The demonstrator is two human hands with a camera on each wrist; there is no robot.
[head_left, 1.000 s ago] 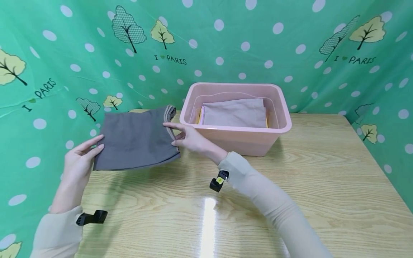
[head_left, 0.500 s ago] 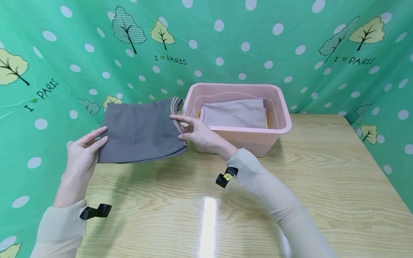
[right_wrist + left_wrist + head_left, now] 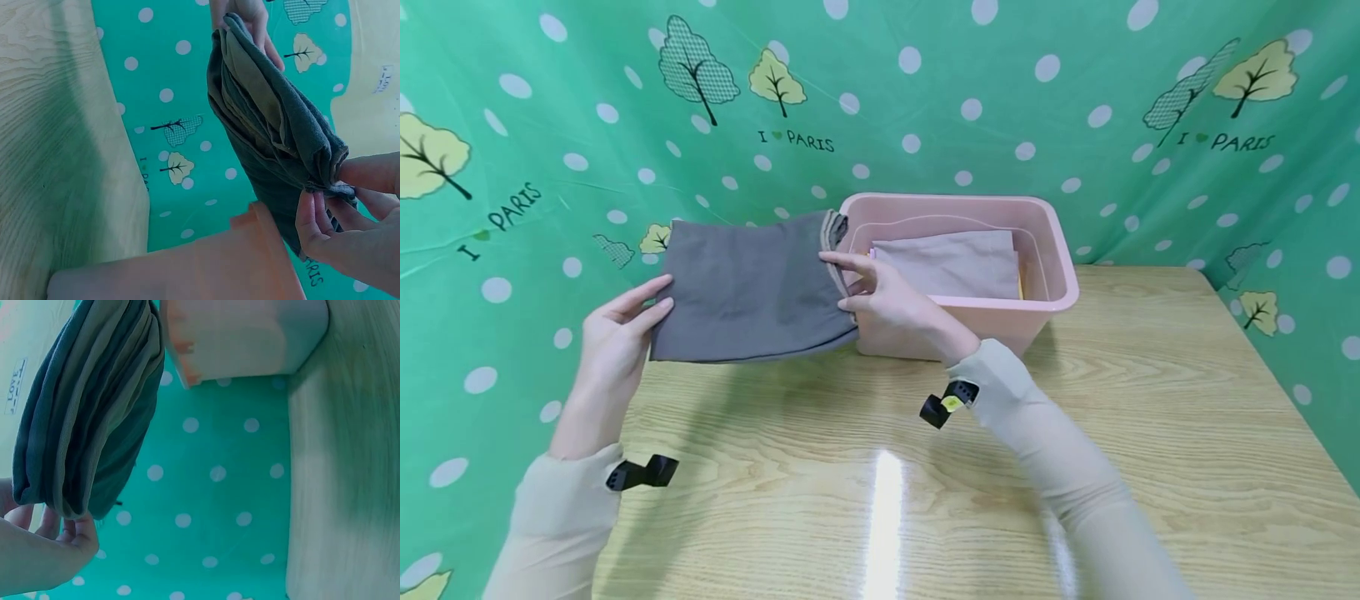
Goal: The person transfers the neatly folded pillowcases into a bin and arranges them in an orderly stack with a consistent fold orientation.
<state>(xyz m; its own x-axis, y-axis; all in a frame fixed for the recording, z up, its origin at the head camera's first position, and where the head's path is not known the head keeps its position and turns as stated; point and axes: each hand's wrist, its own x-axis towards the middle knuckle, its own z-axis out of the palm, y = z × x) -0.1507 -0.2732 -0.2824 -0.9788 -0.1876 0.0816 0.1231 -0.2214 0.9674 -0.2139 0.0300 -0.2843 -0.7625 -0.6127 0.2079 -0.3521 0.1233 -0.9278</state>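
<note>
A dark grey folded garment (image 3: 748,287) is held up above the table, left of the pink bin. My left hand (image 3: 619,333) pinches its left edge, thumb and fingers on either side. At the opposite edge my right hand (image 3: 895,300) grips the layered end, which overlaps the bin's left rim in the head view. Several folded layers of the garment (image 3: 81,419) show in the left wrist view. In the right wrist view the fingers and thumb of the right hand (image 3: 356,219) pinch one end of the folds.
The pink plastic bin (image 3: 955,327) stands at the back of the wooden table (image 3: 1157,417). Inside it lies a folded light grey cloth (image 3: 951,262) with yellow and lilac edges beside it. A green dotted curtain (image 3: 925,100) hangs behind and along both sides.
Both hands have carried the grey garment up and to the right, from beside the bin until its right end overlaps the bin's left side in view. The bin has stayed put.
</note>
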